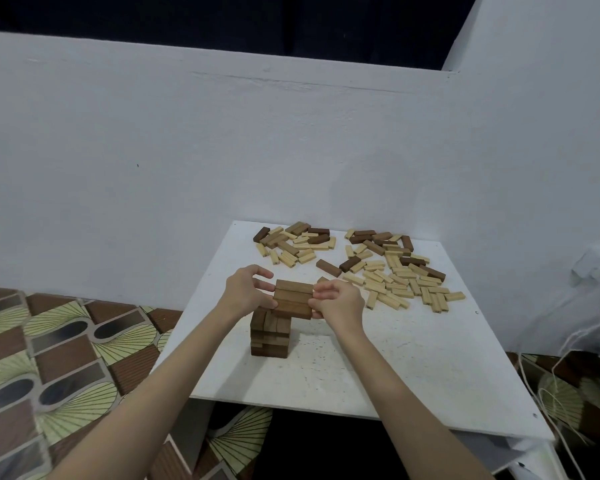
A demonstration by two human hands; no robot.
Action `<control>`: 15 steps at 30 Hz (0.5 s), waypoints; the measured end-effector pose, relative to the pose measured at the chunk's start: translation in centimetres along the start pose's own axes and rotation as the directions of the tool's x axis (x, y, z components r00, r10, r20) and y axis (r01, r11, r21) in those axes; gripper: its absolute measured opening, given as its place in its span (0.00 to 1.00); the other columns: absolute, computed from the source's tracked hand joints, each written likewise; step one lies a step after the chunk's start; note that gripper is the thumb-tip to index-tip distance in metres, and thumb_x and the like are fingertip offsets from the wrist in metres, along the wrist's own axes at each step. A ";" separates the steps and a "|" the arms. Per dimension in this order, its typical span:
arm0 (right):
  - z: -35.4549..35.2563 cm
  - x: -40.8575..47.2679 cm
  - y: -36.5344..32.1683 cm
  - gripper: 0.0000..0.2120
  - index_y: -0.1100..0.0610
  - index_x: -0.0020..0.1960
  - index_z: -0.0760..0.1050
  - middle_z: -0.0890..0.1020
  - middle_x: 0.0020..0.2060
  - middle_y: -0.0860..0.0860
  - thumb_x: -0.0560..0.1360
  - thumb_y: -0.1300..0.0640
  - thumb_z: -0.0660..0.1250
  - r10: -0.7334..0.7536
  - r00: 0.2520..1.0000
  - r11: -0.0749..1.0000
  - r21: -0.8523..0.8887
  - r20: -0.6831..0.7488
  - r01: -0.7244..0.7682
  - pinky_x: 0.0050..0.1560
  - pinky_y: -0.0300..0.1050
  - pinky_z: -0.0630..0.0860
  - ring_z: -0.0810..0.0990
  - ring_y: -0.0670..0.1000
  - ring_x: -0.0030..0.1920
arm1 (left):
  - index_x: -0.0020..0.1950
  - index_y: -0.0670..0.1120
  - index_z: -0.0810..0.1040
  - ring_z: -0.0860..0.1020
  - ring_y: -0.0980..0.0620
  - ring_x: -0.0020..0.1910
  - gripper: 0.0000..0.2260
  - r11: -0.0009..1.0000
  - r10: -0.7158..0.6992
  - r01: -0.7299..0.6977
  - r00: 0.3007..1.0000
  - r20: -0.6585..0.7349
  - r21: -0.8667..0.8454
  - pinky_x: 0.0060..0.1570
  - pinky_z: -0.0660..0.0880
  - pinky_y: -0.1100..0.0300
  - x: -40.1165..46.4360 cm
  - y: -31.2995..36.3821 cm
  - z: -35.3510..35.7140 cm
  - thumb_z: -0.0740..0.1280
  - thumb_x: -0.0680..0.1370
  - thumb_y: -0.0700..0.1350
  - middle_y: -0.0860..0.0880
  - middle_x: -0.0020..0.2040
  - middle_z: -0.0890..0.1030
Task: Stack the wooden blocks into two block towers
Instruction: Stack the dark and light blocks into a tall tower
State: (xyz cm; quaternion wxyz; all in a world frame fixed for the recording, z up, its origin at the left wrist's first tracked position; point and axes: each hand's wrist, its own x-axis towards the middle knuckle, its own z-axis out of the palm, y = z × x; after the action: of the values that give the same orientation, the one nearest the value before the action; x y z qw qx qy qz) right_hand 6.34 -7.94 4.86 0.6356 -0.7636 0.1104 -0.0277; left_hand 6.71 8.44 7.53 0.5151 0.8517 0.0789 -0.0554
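White board point(413, 368) against a pale wall; at its centre a brown block tower point(270, 336); left hand point(246, 292) and right hand point(340, 301) pinch the top layer point(293, 298) from either end; loose blocks point(395, 271) scattered at one o'clock.

The brown tower point(270, 336) top hides behind held blocks point(293, 299); both forearms run off the bottom edge.

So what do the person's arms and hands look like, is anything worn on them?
Both arms are bare along the whole length in view, with no sleeves showing. The left hand and right hand wear no gloves, and no rings, watch or bracelets are visible.
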 end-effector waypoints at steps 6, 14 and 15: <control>1.3 -0.6 0.2 0.10 0.61 0.46 0.77 0.79 0.40 0.54 0.70 0.73 0.70 0.016 1.000 1.000 0.003 0.021 -0.016 0.29 0.33 0.78 0.79 0.49 0.38 | 0.56 0.41 0.75 0.80 0.41 0.49 0.22 0.997 -0.041 0.043 0.999 0.028 -0.068 0.50 0.79 0.49 -0.3 -0.7 -1.2 0.73 0.66 0.27 0.39 0.52 0.81; 2.3 -1.3 0.4 0.09 0.60 0.45 0.77 0.80 0.41 0.55 0.70 0.72 0.70 0.018 1.000 1.000 -0.019 0.024 -0.018 0.32 0.35 0.79 0.81 0.51 0.41 | 0.58 0.39 0.74 0.80 0.41 0.48 0.22 0.995 -0.074 0.077 0.997 0.035 -0.070 0.47 0.80 0.51 -0.6 -1.4 -2.0 0.72 0.67 0.27 0.39 0.52 0.80; 2.4 -1.4 0.5 0.09 0.60 0.45 0.77 0.80 0.41 0.56 0.70 0.72 0.70 0.018 1.000 1.000 -0.014 0.023 -0.017 0.33 0.36 0.80 0.81 0.52 0.41 | 0.58 0.39 0.74 0.80 0.41 0.48 0.22 0.994 -0.081 0.083 0.996 0.035 -0.077 0.46 0.80 0.52 -0.6 -1.5 -2.1 0.72 0.67 0.26 0.39 0.52 0.80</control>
State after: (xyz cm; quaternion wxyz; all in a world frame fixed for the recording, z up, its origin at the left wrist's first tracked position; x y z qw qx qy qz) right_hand 5.38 -5.38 4.09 0.6317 -0.7672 0.1100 -0.0125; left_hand 5.84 10.93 7.27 0.5467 0.8258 0.1077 -0.0869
